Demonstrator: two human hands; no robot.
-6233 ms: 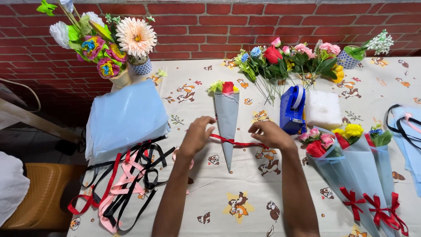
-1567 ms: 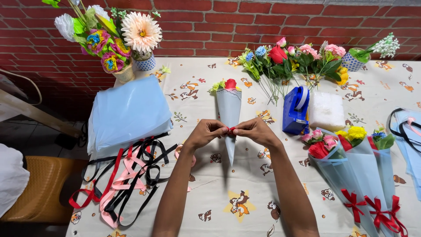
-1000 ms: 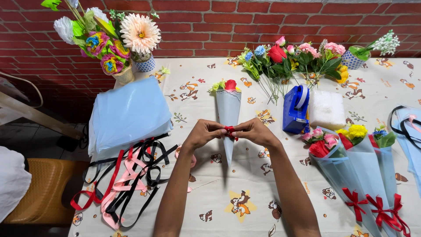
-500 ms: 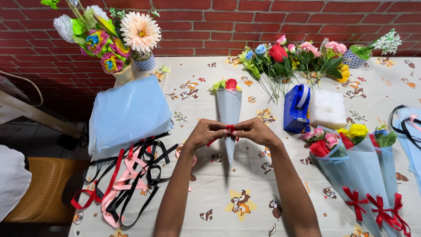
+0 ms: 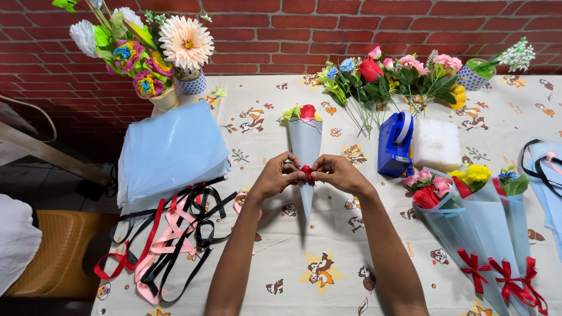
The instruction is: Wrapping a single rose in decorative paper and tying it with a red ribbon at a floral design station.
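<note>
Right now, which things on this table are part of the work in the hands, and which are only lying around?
In hand:
left hand
right hand
red ribbon
pale blue paper cone

Lying about:
loose ribbons
blue paper sheets
tape dispenser
finished bouquets
loose flowers

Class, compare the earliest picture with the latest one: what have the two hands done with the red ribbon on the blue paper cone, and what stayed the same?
The left hand and right hand have drawn inward. Earlier they held the red ribbon stretched out across the blue paper cone; now both pinch it bunched into a small knot at the cone's middle. The cone, the loose ribbons, the tape dispenser and the finished bouquets kept their places.
</note>
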